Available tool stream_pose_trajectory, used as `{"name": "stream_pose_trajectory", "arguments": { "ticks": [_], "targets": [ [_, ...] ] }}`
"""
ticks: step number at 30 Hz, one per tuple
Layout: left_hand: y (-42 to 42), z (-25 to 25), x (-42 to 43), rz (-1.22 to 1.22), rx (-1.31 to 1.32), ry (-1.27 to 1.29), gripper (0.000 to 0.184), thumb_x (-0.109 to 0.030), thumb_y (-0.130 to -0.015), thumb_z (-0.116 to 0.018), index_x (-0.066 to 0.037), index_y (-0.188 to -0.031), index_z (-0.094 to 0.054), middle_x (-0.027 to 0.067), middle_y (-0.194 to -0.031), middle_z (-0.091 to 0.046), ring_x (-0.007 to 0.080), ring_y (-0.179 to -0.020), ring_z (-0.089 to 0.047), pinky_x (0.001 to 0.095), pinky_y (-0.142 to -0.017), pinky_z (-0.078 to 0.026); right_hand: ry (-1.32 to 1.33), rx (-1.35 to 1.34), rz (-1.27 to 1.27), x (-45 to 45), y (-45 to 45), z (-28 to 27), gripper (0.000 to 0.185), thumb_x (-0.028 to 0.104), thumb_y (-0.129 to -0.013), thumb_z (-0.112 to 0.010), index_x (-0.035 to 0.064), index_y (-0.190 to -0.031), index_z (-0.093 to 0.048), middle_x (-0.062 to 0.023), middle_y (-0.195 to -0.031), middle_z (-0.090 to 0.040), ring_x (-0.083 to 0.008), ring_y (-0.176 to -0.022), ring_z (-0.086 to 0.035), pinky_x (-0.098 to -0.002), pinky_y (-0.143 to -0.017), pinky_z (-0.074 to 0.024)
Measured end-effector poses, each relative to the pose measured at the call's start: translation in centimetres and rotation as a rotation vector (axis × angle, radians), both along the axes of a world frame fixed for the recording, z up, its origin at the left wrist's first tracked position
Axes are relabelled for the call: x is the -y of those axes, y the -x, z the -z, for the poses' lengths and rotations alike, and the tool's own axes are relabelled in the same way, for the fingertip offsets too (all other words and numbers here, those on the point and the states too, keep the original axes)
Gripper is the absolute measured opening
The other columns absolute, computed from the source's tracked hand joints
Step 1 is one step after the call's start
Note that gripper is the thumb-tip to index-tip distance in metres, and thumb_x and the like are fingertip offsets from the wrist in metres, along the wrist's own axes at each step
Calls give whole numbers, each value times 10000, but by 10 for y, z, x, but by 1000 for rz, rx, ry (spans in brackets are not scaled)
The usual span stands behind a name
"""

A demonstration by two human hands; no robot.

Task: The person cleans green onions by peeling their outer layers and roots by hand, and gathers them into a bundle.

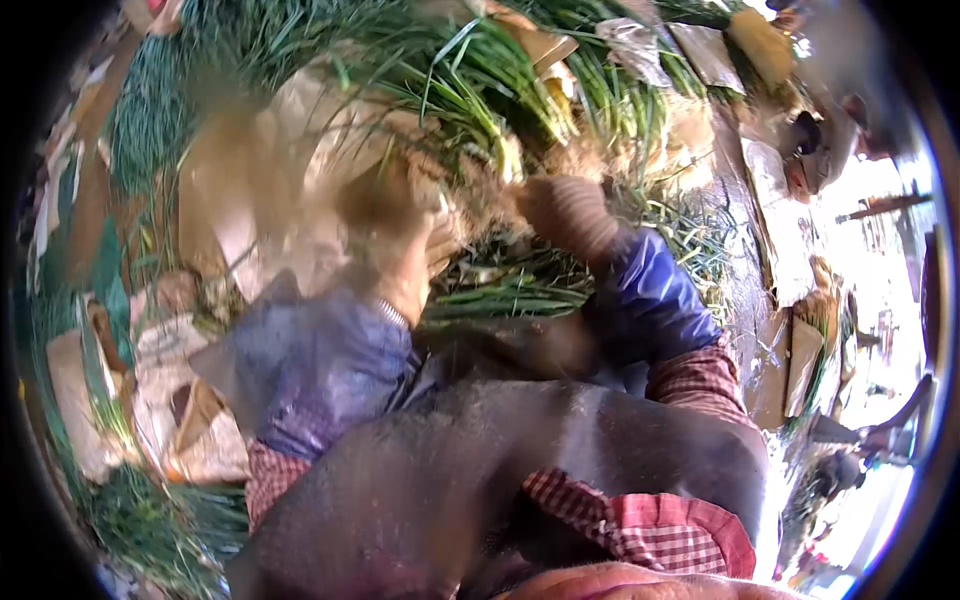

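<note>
Green onions [480, 110], heaped beside tan sheets [320, 125].
Left grip [422, 248], right grip [570, 212] near root ends [488, 192]; hold: cannot tell. Glossy surface [738, 215] rightward, glare beyond.

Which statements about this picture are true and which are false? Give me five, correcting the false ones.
1. Blue sleeves cover both forearms. True.
2. The person's front is covered in bright yellow. False: a dark apron covers it.
3. Green onions lie beyond the hands. True.
4. The left hand is tucked behind the person's back. False: the left hand reaches forward, partly blurred.
5. The right hand is near the onions' root ends. True.
</note>
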State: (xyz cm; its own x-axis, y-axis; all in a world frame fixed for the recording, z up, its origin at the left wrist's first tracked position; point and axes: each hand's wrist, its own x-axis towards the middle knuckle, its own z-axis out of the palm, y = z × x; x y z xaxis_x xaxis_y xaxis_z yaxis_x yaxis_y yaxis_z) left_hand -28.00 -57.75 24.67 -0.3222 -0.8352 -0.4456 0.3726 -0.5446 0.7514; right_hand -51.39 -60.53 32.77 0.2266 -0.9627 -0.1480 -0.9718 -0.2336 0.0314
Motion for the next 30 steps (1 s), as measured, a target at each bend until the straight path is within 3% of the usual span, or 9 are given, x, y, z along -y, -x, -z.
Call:
{"name": "stream_pose_trajectory", "arguments": {
  "ticks": [3,6,9,12,14,19,24,25,30],
  "targets": [
    [5,50,13,55,24,-357,405,-359,-897,-550,-61,-1170,-563,55,-1036,-624,170,-966,-572,317,-836,-440,-65,352,-263,-33,-37,33,207,325,-838,-592,144,-907,-666,-96,-703,-599,-283,-579,-550,-377,-544,-464],
    [6,11,-4,29,-93,-154,216,-75,-844,-583,-38,-1051,-632,35,-956,-654,149,-931,-577,266,-888,-410,-174,468,-273,-38,-52,39,291,382,-824,-632,95,-851,-677,-78,-625,-593,-248,-550,-555,-356,-547,-472],
    [6,25,-3,2,-23,19,279,23,-822,-530,-3,-1090,-601,51,-968,-646,154,-885,-595,264,-808,-478,-406,1084,276,-19,-41,74,560,499,-817,-614,-1,-1070,-609,-55,-586,-590,-117,-469,-494,-288,-409,-428],
    [5,18,-8,114,-229,23,315,54,-809,-515,28,-1119,-569,80,-978,-636,170,-876,-598,263,-793,-495,-838,1690,494,9,-42,99,666,515,-769,-661,-26,-1133,-526,-149,-897,-592,-192,-739,-546,-335,-630,-497],
    [8,0,-17,137,212,134,330,56,-797,-517,57,-1126,-548,95,-995,-630,160,-871,-597,261,-807,-488,-1043,1970,409,4,-62,76,536,431,-805,-657,-43,-1032,-548,-222,-1095,-581,-259,-867,-609,-405,-720,-540],
    [11,17,-23,-48,-42,282,229,-42,-848,-561,-53,-1065,-632,48,-947,-646,135,-841,-586,255,-787,-485,75,1515,278,-13,-88,43,311,206,-812,-680,-33,-986,-581,-112,-799,-664,-146,-610,-615,-236,-519,-520],
    [4,-26,-17,-38,-604,66,333,-176,-907,-567,-26,-1205,-554,61,-1189,-574,121,-1050,-527,278,-896,-436,310,1712,211,-35,-112,24,217,101,-793,-677,14,-968,-583,-57,-822,-631,-118,-716,-594,-236,-613,-512],
    [6,-37,-23,-14,-416,335,303,-241,-898,-572,-59,-1140,-587,48,-1079,-611,172,-1007,-542,329,-917,-419,308,1711,208,-31,-113,26,217,101,-793,-677,14,-968,-583,-57,-822,-631,-118,-716,-594,-236,-613,-512],
    [6,-18,-28,-26,-81,221,404,38,-820,-570,17,-1217,-500,111,-1119,-597,188,-1024,-553,292,-918,-434,-9,1904,412,2,-80,47,275,266,-809,-672,41,-959,-622,-73,-881,-609,-177,-788,-568,-307,-670,-484]
  ]
}}
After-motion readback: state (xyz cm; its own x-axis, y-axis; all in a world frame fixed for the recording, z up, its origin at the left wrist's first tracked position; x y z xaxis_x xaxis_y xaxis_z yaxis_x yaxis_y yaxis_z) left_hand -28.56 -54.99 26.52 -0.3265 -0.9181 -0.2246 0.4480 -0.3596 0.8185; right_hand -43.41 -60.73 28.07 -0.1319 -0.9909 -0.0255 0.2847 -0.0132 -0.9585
